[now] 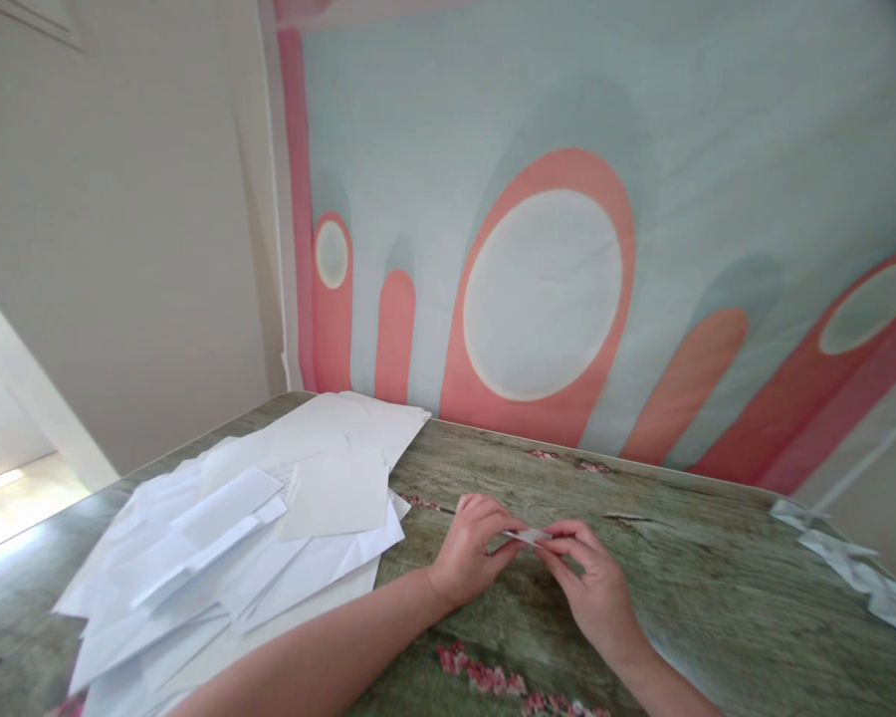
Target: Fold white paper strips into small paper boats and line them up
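Between my two hands, just above the table, is a small folded piece of white paper [532,536]. My left hand [472,553] pinches its left end, the fingers curled over it. On the other end, my right hand [586,573] closes its thumb and fingertips. The fingers hide part of the paper, so its full shape is unclear. To the left of my left hand lies a large, loose pile of white paper sheets [336,493], some of them folded.
The table [717,578] has a wood-grain cover printed with pink flowers [485,672]. Several folded white paper pieces [858,568] lie along its right edge. A patterned backdrop [388,129] hangs behind the far edge, and a pale wall [119,219] stands at left.
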`<state>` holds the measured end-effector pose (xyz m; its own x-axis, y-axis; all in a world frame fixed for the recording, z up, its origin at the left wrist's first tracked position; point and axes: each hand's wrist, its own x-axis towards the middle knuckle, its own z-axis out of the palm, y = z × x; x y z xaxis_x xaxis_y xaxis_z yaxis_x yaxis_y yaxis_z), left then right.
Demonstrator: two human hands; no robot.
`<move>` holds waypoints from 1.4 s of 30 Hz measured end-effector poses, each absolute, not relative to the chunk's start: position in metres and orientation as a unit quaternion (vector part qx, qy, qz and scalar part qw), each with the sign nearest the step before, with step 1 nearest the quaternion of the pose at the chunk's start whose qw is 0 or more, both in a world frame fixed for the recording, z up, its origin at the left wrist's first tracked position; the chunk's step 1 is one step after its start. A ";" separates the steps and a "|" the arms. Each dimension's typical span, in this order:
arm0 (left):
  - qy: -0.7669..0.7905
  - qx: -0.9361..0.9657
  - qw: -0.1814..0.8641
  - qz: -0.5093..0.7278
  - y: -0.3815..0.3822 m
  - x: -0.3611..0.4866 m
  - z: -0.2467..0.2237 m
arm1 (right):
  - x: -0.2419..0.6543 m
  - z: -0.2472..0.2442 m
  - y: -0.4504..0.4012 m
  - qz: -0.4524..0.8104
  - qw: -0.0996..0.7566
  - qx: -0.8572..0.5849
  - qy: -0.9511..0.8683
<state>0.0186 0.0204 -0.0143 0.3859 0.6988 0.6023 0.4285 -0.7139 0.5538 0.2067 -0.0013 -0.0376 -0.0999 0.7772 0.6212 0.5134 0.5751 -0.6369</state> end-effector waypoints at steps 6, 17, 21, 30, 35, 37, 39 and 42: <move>0.368 0.776 0.172 0.482 0.023 0.017 -0.014 | 0.208 -0.040 0.001 0.187 0.508 -0.466 -0.700; 0.389 0.705 0.178 0.566 0.033 0.017 -0.022 | 0.216 -0.048 0.013 0.336 0.544 -0.506 -0.579; 0.379 0.702 0.187 0.572 0.035 0.016 -0.022 | 0.216 -0.049 0.014 0.351 0.542 -0.504 -0.573; 0.395 0.687 0.218 0.570 0.037 0.016 -0.025 | 0.214 -0.045 0.012 0.371 0.543 -0.501 -0.563; 0.408 0.673 0.227 0.574 0.037 0.016 -0.027 | 0.213 -0.044 0.011 0.380 0.541 -0.494 -0.564; 0.411 0.670 0.229 0.574 0.038 0.016 -0.028 | 0.214 -0.045 0.011 0.383 0.541 -0.492 -0.564; 0.414 0.668 0.229 0.574 0.038 0.016 -0.027 | 0.214 -0.045 0.012 0.384 0.541 -0.492 -0.564; 0.415 0.669 0.229 0.572 0.038 0.016 -0.025 | 0.215 -0.046 0.012 0.386 0.540 -0.493 -0.562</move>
